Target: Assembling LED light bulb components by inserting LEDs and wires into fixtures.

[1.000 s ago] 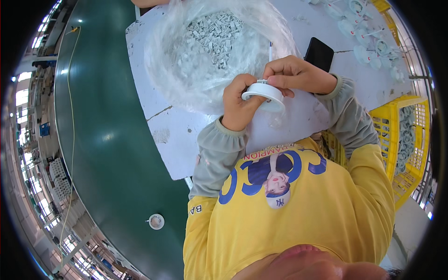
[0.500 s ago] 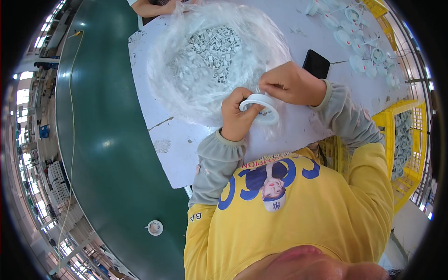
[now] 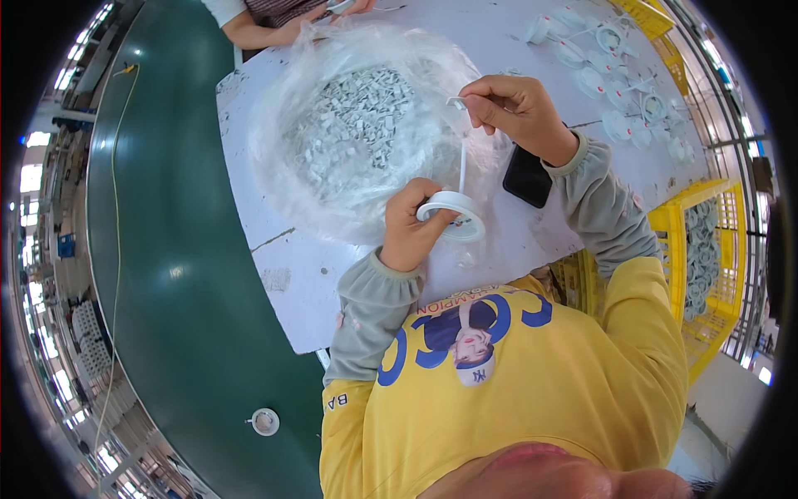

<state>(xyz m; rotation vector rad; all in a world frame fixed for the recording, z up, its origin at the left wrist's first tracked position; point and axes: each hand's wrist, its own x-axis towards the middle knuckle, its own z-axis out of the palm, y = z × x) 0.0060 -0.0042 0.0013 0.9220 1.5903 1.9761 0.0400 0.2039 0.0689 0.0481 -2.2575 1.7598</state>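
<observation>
A round white plastic ring-shaped housing [image 3: 467,231] is gripped in my left hand [image 3: 407,229], my thumb inside its rim and my fingers round the outside. From its upper edge a thin white cord [image 3: 463,166] runs straight up toward my right hand [image 3: 519,115]. My right hand is closed in a pinch on a small white hooked piece [image 3: 455,102], which appears to be at the cord's end. Just left of both hands, a clear plastic bag [image 3: 278,158] lies spread open with a heap of small white parts [image 3: 362,112] in it.
A black phone [image 3: 527,177] lies under my right wrist. Several white round housings with cords [image 3: 615,79] cover the table's far right. A yellow crate [image 3: 723,308] of similar parts stands at right. Across the table another person's hands [image 3: 356,8] work. A white cup-like part [image 3: 265,422] sits on the green surface.
My right hand has risen away from the housing, and the cord now stretches between them. The other person's arms show more at the far edge.
</observation>
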